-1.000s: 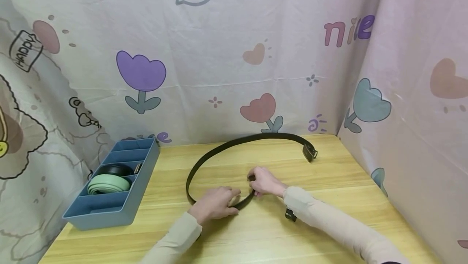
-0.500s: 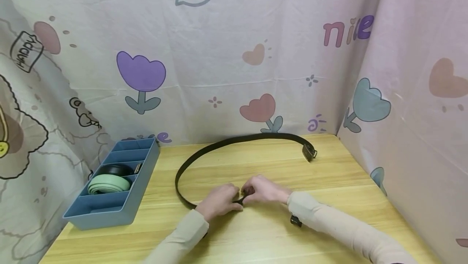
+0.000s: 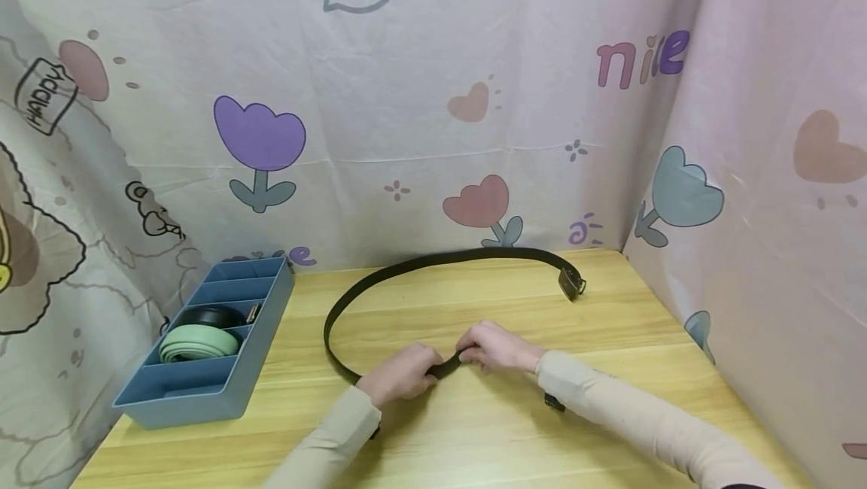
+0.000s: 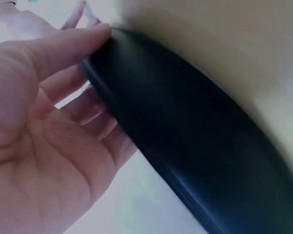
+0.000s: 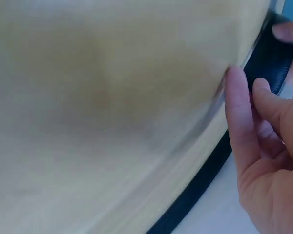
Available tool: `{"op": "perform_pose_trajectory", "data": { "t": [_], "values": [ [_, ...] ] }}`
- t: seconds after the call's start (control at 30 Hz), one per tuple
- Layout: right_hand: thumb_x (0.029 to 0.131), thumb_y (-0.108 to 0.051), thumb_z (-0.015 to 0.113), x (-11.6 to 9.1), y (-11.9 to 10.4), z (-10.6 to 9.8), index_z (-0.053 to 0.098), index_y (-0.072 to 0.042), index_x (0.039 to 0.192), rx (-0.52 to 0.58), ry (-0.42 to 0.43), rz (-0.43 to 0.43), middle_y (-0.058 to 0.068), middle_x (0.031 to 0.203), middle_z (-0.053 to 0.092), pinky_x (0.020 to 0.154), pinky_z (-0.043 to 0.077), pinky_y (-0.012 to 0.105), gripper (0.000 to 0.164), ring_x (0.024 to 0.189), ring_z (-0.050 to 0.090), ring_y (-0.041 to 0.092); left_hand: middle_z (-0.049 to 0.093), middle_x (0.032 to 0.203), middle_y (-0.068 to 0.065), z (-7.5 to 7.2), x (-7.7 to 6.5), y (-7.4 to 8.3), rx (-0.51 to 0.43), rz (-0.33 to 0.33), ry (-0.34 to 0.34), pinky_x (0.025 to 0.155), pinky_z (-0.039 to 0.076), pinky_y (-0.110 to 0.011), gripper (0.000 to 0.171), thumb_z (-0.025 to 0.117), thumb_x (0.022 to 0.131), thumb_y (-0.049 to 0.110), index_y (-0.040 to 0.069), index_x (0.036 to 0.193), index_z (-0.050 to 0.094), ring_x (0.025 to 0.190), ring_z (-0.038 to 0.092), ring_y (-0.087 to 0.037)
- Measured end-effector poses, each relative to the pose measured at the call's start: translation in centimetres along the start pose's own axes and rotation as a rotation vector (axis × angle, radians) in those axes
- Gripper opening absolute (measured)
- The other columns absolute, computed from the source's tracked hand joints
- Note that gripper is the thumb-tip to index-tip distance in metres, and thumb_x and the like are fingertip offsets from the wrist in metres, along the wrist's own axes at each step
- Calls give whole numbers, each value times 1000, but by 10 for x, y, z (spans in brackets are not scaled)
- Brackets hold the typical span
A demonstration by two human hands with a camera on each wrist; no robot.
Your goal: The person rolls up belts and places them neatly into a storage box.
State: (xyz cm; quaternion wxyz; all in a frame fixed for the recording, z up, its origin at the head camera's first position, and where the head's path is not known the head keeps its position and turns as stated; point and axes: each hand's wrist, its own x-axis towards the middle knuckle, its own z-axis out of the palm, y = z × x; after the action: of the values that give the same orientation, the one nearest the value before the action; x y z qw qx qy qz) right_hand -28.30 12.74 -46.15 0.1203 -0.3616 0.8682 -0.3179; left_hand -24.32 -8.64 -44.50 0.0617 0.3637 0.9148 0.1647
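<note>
A black belt [image 3: 467, 255] curves across the wooden table in a wide open loop. Its buckle [image 3: 573, 285] lies at the back right. Near the front, my left hand [image 3: 401, 372] pinches the strap, with the thumb on its face and fingers behind it; the left wrist view shows the belt [image 4: 185, 122] close up. Just to the right, my right hand [image 3: 497, 346] pinches the strap near its free end, and a short stretch of belt shows between both hands. In the right wrist view the thumb and fingertips [image 5: 239, 87] meet at the belt [image 5: 271, 61]. My curled fingers hide the tip.
A blue divided tray [image 3: 264, 369] stands at the table's left side. Inside are a rolled green belt [image 3: 199, 342] and a rolled black belt [image 3: 215, 315] with a metal buckle. A patterned curtain [image 3: 379, 98] hangs behind the table [image 3: 474, 444] and along both sides.
My right hand has moved left and slightly nearer, closer to my left hand. The left bend of the belt has shifted left. The left hand's fingers have closed more round the strap.
</note>
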Motion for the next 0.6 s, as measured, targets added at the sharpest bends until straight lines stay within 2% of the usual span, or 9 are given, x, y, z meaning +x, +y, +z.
{"op": "perform_pose_trajectory", "data": {
  "t": [0.13,0.27,0.37,0.5,0.6],
  "values": [
    [90,-12,69,0,-2,-1,72,-7,90,-63,14,18,3,72,69,50,51,18,6,53,62,8,62,75,5,2,-1,-3,45,19,-9,62,44,-21,8,69,86,4,10,82,66,66,49,-4],
    [82,-29,79,1,-10,2,70,-13,88,-153,22,-36,-7,75,69,55,49,15,19,59,57,-1,66,83,5,4,4,-1,99,69,6,68,46,-21,13,69,84,0,12,88,67,72,51,-4],
    [79,-37,80,3,-15,5,67,-18,82,-222,47,-70,-12,70,64,53,45,15,23,58,50,-4,62,79,7,5,8,2,104,84,5,66,44,-21,18,67,83,-3,14,84,64,70,49,-5],
    [80,-35,79,4,-17,10,69,-21,84,-269,64,-105,-12,74,67,53,44,13,18,59,50,-6,60,76,7,7,11,2,86,100,3,65,43,-20,18,64,86,-3,15,83,63,69,48,-4],
    [82,-33,78,4,-17,13,72,-19,88,-251,59,-100,-10,75,69,51,44,14,16,55,50,-6,61,75,7,8,11,1,54,74,23,64,43,-19,13,66,88,3,14,82,66,67,48,-4]
  ]
}}
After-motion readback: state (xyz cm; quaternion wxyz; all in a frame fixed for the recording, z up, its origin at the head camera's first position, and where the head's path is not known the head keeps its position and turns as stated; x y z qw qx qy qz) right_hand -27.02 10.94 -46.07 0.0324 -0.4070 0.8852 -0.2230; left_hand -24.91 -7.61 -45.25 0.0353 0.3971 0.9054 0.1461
